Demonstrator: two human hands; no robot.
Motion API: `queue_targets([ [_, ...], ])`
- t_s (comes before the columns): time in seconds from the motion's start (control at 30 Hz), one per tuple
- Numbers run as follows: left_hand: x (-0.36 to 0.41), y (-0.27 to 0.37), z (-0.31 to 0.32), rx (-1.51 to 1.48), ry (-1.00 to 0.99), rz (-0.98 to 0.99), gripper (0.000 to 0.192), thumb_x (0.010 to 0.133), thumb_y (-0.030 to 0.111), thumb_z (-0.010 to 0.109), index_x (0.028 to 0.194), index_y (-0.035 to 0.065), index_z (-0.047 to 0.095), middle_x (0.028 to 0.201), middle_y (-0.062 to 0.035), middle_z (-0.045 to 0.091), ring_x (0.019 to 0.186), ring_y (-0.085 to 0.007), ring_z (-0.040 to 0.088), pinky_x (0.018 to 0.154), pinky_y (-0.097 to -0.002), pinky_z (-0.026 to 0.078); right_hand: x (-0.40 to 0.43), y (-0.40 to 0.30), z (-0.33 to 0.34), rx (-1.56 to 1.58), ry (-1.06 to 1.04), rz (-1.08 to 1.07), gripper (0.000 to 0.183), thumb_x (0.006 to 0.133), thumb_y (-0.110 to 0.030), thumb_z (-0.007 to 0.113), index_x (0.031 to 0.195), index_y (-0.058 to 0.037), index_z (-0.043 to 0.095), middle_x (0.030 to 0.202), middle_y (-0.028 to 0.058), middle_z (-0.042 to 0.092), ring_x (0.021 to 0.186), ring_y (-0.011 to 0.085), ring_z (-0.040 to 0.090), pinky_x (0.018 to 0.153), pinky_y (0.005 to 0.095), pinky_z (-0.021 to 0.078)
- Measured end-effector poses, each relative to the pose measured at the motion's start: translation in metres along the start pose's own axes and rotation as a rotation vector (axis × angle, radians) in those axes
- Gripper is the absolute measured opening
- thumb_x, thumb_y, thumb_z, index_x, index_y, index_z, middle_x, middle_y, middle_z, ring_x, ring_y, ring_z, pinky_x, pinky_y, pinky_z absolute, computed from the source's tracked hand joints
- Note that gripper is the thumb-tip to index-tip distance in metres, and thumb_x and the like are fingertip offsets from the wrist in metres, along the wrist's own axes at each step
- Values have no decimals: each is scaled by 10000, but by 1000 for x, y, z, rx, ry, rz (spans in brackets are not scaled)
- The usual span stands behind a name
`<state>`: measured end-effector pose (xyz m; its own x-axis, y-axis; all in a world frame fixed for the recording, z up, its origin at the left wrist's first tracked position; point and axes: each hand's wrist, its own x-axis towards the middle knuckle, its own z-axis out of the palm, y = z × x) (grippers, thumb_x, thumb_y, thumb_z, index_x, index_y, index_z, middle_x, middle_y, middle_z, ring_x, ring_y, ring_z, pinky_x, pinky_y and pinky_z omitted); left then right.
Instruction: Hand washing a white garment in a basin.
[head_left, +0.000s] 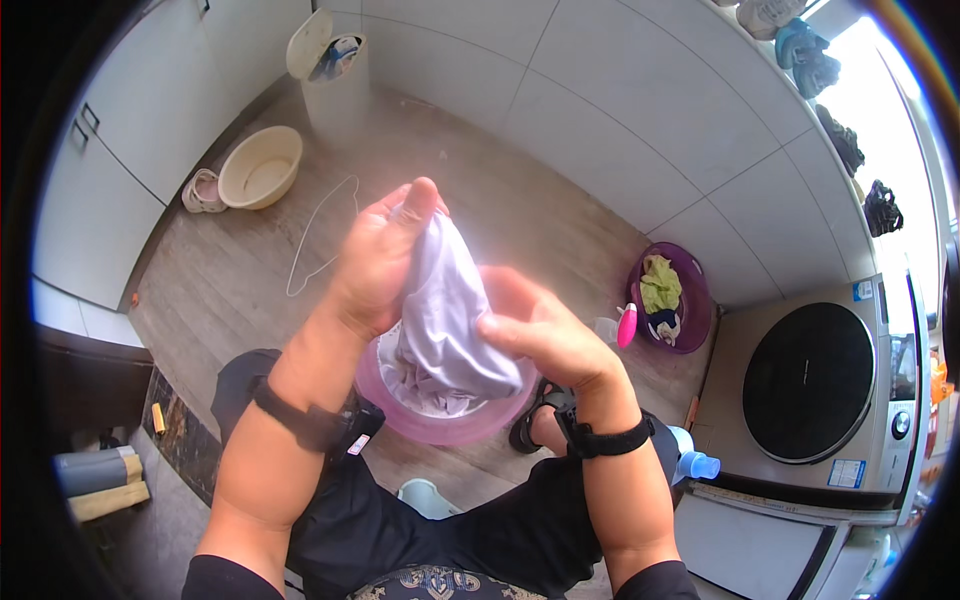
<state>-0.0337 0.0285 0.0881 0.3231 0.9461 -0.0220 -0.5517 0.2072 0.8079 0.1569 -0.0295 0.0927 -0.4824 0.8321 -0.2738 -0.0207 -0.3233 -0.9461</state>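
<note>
A pale lilac cloth (450, 307) hangs from my left hand (382, 255), whose thumb presses on its upper end. My right hand (536, 322) grips the same cloth by its right side, thumb in front and the other fingers partly hidden behind it. The lower part of the cloth drops towards a pink basin (442, 431) on the floor between my feet. Inside the basin lies more crumpled pale cloth (442, 397) amid whitish suds or liquid. Black straps with small devices sit on both my wrists.
Left of my hands, a white wire hanger (294, 259) lies on the floor near a cream basin (261, 169) and pink-and-white shoes (202, 192). A lidded white bin (334, 97) stands by the wall. At right are a purple laundry basket (697, 315), a blue-capped bottle (694, 461) and a washing machine (720, 420).
</note>
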Motion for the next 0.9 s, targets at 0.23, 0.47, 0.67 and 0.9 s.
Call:
queue_targets([
  [0.23, -4, -3, 2, 43, -22, -37, 361, 877, 430, 577, 854, 72, 532, 758, -16, 560, 659, -79, 548, 606, -223, 474, 8, 8, -4, 425, 42, 34, 538, 863, -277, 635, 1311, -55, 435, 1086, 52, 581, 933, 102, 536, 746, 261, 461],
  [0.47, -5, -14, 6, 43, -125, -91, 351, 842, 414, 632, 886, 80, 533, 795, -29, 573, 741, -103, 582, 666, -241, 497, 15, 24, 7, -272, 237, -201, 289, 863, -175, 621, 1106, -19, 599, 1048, 31, 593, 945, 102, 533, 821, 260, 449],
  [0.67, -9, -6, 11, 183, -225, -143, 613, 774, 407, 737, 1186, 12, 512, 1059, -54, 587, 1019, -130, 536, 911, -281, 424, 6, 8, 2, 47, 341, -226, 103, 835, -131, 636, 844, -49, 574, 814, -33, 588, 723, 48, 514, 658, 213, 425],
  [0.9, -11, 6, 8, 440, -313, -382, 539, 765, 375, 749, 1112, -5, 586, 1018, -48, 626, 942, -117, 570, 859, -269, 444, -3, 7, -13, 183, 373, -313, 97, 831, -88, 625, 848, -63, 533, 814, -14, 597, 732, 51, 530, 661, 206, 429],
])
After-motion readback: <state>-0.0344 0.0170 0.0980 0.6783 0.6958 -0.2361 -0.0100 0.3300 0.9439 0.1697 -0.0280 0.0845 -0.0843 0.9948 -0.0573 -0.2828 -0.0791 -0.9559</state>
